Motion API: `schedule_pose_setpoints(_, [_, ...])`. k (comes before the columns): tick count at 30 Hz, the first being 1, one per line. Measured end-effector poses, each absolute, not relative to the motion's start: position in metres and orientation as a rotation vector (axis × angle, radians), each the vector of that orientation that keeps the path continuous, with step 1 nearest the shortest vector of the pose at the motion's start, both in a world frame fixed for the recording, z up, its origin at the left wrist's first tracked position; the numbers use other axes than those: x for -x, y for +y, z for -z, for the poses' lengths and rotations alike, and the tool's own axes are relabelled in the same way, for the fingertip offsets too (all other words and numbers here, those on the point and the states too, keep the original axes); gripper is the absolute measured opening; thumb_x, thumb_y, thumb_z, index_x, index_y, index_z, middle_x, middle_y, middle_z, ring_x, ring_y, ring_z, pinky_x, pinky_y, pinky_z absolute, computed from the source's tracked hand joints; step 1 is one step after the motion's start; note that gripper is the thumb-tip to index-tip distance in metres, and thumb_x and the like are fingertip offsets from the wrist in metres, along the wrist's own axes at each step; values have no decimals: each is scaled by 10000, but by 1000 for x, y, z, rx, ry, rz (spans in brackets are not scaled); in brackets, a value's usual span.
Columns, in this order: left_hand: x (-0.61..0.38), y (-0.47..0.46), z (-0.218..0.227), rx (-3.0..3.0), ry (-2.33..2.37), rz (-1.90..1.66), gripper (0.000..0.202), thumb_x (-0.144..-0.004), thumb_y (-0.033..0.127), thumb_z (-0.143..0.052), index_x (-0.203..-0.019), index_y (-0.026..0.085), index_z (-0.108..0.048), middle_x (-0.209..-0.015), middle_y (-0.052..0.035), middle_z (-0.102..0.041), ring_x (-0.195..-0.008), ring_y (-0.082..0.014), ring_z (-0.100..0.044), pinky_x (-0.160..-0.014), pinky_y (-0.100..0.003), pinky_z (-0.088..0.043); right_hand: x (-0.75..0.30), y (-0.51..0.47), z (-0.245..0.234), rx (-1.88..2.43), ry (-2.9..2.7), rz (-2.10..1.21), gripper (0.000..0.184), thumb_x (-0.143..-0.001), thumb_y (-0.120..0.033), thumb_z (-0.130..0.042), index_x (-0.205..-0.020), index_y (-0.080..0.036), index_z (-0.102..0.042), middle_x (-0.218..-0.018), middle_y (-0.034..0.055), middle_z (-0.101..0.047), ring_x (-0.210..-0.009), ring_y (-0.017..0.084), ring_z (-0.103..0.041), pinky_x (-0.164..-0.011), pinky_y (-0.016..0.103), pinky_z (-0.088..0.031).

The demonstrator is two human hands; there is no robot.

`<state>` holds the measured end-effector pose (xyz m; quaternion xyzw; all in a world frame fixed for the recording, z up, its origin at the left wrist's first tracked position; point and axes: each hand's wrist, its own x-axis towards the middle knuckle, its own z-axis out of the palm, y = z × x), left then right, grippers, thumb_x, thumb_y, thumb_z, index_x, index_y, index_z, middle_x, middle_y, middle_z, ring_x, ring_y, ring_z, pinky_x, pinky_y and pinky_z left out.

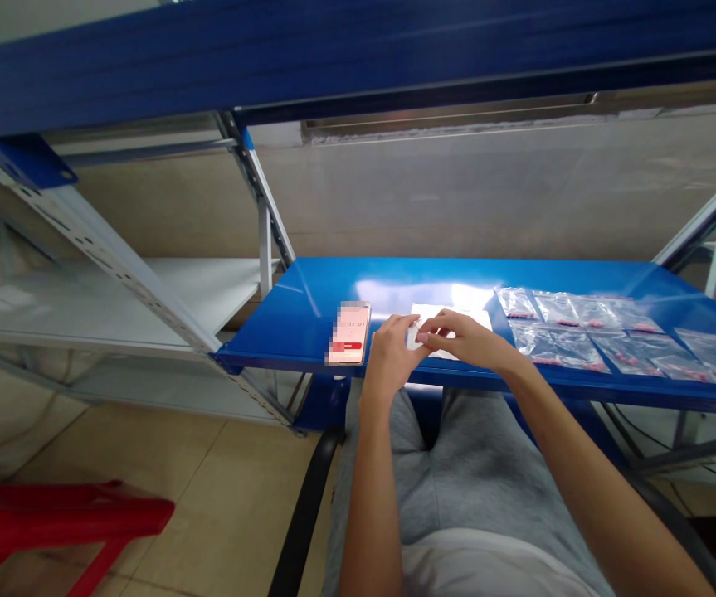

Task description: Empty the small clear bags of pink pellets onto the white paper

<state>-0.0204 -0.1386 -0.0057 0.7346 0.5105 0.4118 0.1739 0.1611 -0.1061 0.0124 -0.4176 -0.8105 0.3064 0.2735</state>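
Note:
My left hand (392, 352) and my right hand (466, 338) meet at the front edge of the blue shelf (388, 290). A small, thin whitish piece (412, 333) shows between them, mostly covered by fingers; its kind is not clear. The left fingers curl around its left side. My right thumb and fingertips pinch together at its right side, and what they grip is too small to make out. Beneath both hands lies a white sheet (480, 316), partly hidden.
Left of my hands lies a phone (351, 336) with its screen lit. Several clear plastic bags (582, 313) with small reddish pieces inside cover the shelf's right side. A blue beam (358, 58) crosses overhead. A red plastic stool (59, 518) stands on the floor at left.

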Motion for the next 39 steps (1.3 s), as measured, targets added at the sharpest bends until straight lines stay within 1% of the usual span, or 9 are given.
schedule_pose_setpoints(4, [25,-140,5,-1949,1367,-1220,561,-783,322,-863,-1292,197,-665,-1213,-94,-723,-1065,-245,-695,-952,-381,-560,-167,-110,-14,1166,-2108,-859,227,-891,-350,-619,-893,-194,-783,-971,85,-678,-788,184,-662,-697,283,-534])
schedule_pose_setpoints(11, [51,-136,7,-1720,1493,-1510,246,-1002,307,-562,-1151,203,-727,-1120,-73,-758,-987,-192,-713,-864,-322,-574,-183,-110,-22,1245,-2016,-905,273,-908,-410,-610,-918,-183,-761,-939,86,-713,-651,147,-609,-530,245,-495])
schedule_pose_setpoints(14, [52,-137,6,-1785,1484,-1518,250,-973,317,-618,-1178,212,-716,-1150,-73,-755,-1044,-210,-710,-905,-342,-570,-184,-110,-27,1246,-2023,-878,280,-906,-410,-603,-911,-178,-760,-858,77,-725,-618,145,-588,-531,250,-475])
schedule_pose_setpoints(19, [30,-142,3,-2067,1434,-1328,647,-815,398,-828,-1393,229,-592,-1394,-119,-650,-1313,-304,-593,-1103,-462,-484,-170,-115,-35,1163,-2079,-874,322,-901,-448,-600,-873,-164,-750,-789,62,-708,-618,144,-569,-566,266,-444])
schedule_pose_setpoints(23, [16,-141,3,-2081,1506,-1258,554,-870,323,-766,-1383,206,-592,-1310,-126,-683,-1224,-300,-641,-1037,-457,-519,-161,-119,-38,1069,-2135,-936,332,-913,-451,-587,-845,-162,-735,-809,60,-708,-641,144,-569,-578,266,-445])
schedule_pose_setpoints(27, [18,-140,3,-2043,1539,-1266,496,-864,327,-775,-1323,210,-626,-1197,-96,-717,-1085,-262,-681,-948,-407,-541,-167,-108,-29,1069,-2036,-1017,360,-949,-482,-547,-1004,-171,-720,-888,79,-729,-707,177,-639,-541,258,-445])
schedule_pose_setpoints(29, [22,-140,4,-2035,1562,-1255,510,-846,330,-799,-1312,210,-629,-1185,-90,-717,-1067,-257,-679,-940,-404,-538,-172,-94,-18,1168,-1963,-912,290,-950,-407,-551,-1046,-177,-700,-901,81,-738,-740,190,-676,-562,258,-453])
schedule_pose_setpoints(33, [24,-139,6,-2022,1617,-1187,556,-807,335,-843,-1303,197,-633,-1178,-95,-716,-1098,-277,-668,-951,-420,-530,-176,-64,12,1523,-2033,-470,75,-875,-201,-643,-889,-177,-713,-841,66,-748,-743,190,-676,-691,283,-463])
schedule_pose_setpoints(39, [23,-139,10,-2025,1639,-1148,581,-799,347,-849,-1314,189,-633,-1193,-94,-708,-1094,-275,-666,-952,-413,-533,-173,-46,42,1651,-2155,-279,88,-898,-232,-690,-947,-175,-735,-942,91,-761,-863,223,-668,-726,289,-439])
